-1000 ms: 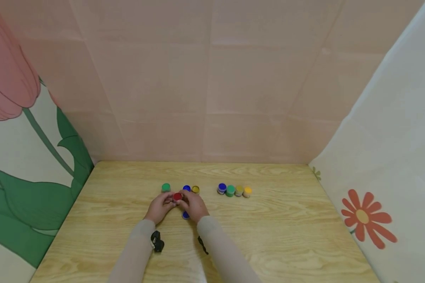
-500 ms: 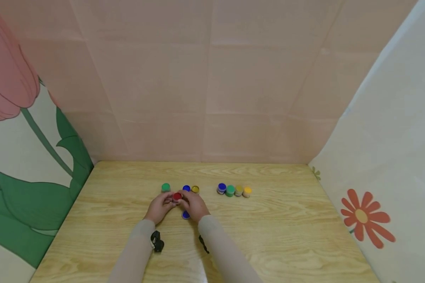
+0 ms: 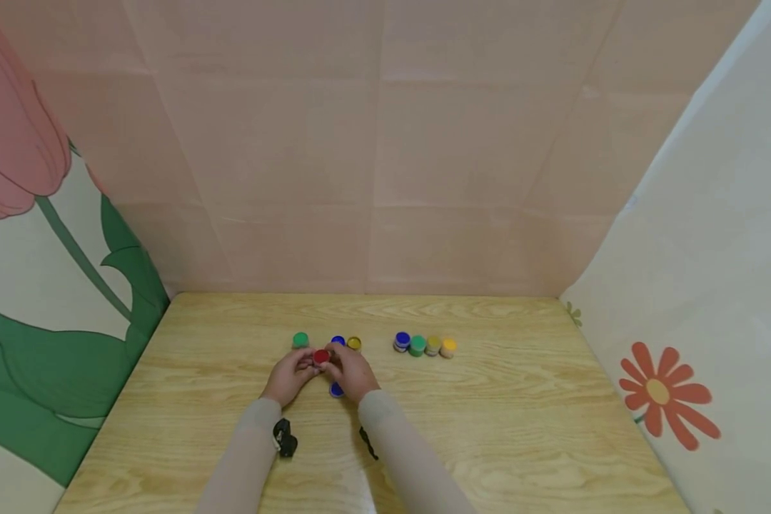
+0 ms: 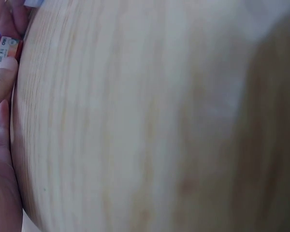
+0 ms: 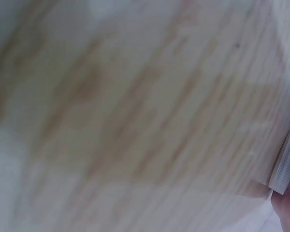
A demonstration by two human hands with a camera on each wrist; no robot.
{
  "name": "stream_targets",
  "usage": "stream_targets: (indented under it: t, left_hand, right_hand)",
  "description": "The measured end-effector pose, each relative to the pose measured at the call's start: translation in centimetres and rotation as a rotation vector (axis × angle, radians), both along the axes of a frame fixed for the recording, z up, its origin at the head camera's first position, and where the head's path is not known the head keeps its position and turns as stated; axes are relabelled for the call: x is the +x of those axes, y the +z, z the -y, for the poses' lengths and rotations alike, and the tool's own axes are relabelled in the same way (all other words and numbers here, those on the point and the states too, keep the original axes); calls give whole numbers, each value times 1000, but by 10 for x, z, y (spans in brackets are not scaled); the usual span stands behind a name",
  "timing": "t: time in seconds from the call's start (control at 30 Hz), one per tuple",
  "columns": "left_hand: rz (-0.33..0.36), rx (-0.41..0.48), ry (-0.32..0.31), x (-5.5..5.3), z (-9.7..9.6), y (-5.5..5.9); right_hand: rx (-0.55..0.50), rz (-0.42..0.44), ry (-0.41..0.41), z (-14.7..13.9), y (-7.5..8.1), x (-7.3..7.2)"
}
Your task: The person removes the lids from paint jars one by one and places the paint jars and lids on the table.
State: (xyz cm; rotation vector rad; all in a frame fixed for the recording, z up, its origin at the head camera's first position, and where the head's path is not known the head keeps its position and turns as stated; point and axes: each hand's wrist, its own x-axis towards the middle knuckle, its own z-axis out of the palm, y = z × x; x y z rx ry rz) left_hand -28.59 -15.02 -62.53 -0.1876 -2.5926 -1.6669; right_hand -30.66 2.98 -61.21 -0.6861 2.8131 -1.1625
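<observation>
Well beyond a small red jar (image 3: 321, 357) we see a tall pink backdrop (image 3: 373, 143). Far to the jar's right hangs a pale sheet (image 3: 732, 235); far to its left, a tulip print (image 3: 16, 121). Below the jar spreads a pale wood bench (image 3: 520, 428). From the jar's near side, two beige sleeves (image 3: 231, 464) reach in. The left grip (image 3: 290, 377) pinches the jar from its left, thumb against the printed label (image 4: 7, 47); the right grip (image 3: 355, 371) curls thumb and forefinger on its right side. Right of the jar stands a row of four jars (image 3: 422, 348): blue, green, ochre, yellow. Just beyond it, leftward, is a green jar (image 3: 300, 340); rightward, a blue pot (image 3: 338, 341) and gold pot (image 3: 355, 343), partly hidden. Nearer us than the jar lies a blue disc (image 3: 336, 390), perhaps a lid. We judge the red jar light, stiff and slightly slippery, best held by its side walls, below the rim.
</observation>
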Motion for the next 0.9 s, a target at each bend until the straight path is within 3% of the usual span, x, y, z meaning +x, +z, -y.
stream_targets:
  t: [0.27,0.47,0.6,0.77,0.9]
  left_hand:
    - [7,-8,-6,2,-1,3]
    - [10,-14,-10,1,-1,3]
    - [-29,-18,-20,0,0,1]
    - [-112,-43,-28,0,2,-4]
    - [-67,-19,-23,0,1,-3]
  right_hand:
    - [42,-36,28,-3,1,0]
    - [17,31,15,-3,4,1]
    - [-3,60,-7,-3,5,2]
    - [-15,34,-5,-2,3,2]
    - [-9,10,8,-2,2,1]
